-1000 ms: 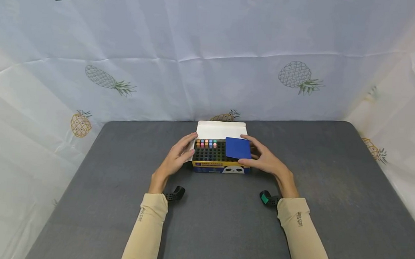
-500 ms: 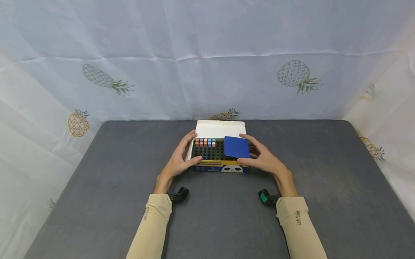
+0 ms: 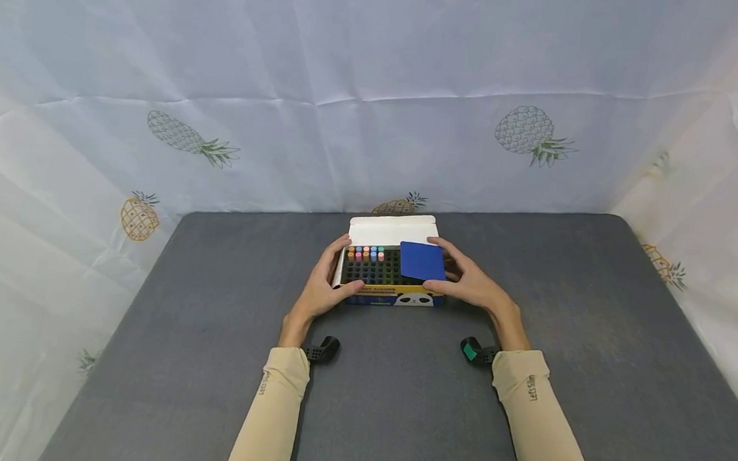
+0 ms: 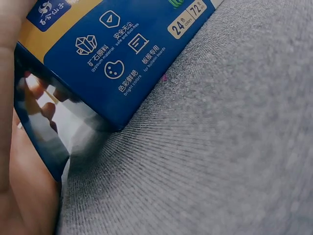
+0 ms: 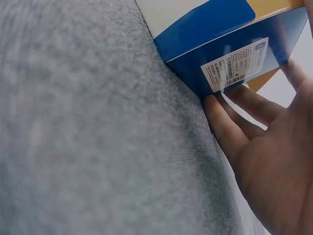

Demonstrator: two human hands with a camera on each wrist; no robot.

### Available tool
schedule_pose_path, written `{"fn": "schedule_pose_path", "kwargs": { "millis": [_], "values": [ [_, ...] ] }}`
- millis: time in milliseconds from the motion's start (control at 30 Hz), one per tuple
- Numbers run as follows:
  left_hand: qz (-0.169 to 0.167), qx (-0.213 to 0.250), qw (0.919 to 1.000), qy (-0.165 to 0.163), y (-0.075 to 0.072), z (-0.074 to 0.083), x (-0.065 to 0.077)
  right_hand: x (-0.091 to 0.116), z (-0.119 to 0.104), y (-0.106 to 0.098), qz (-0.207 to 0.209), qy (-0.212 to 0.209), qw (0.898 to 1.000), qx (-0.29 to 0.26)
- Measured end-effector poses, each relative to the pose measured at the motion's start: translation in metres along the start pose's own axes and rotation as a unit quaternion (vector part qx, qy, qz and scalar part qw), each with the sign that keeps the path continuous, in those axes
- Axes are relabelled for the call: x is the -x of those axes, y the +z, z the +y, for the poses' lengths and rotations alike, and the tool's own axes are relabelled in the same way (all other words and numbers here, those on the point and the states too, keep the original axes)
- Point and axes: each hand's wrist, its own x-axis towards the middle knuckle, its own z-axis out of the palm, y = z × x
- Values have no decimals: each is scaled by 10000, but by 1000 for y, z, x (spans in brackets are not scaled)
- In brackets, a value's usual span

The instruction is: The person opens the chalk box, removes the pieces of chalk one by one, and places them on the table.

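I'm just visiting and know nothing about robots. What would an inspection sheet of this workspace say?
Surface: table covered in grey cloth.
Job's things: box on the table, white lid raised at the back, blue flap over the right end; colored sticks in holes at the back left.
Clutter: tiny pink speck on the cloth beside the box.
Hands: left hand grips the box's left end, right hand its right end; black device at each wrist.
Cables: nothing seen.
Surroundings: pale curtain with pineapple prints.

box label (image 5: 236, 64) print illegibly small; sleeves (image 3: 274, 409) cut off
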Motion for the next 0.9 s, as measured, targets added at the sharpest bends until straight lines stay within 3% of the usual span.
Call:
{"fn": "schedule_pose_path", "kwargs": {
  "millis": [100,233,333,533,700,767,900],
  "values": [
    [-14,80,9999,-111,0,15,1,0,0,-1,-40,-7,10000,60],
    [-26,154,9998,-101,-1,11,2,1,-4,-2,-58,39,9999,127],
    [16,102,9999,-12,0,-1,2,2,-12,-6,10,95,9994,342],
    [-71,106,9998,-172,-4,29,3,4,-31,-12,389,72,9901,1346],
    [-45,137,9997,-185,-4,12,1,-4,-53,-13,425,-47,9834,1764],
    [-34,206,9997,-161,-3,0,0,-9,-62,-12,304,-83,9826,1829],
    [-73,314,9994,-113,-3,-7,0,-21,-75,-10,50,-76,9798,1999]
  ]
}}
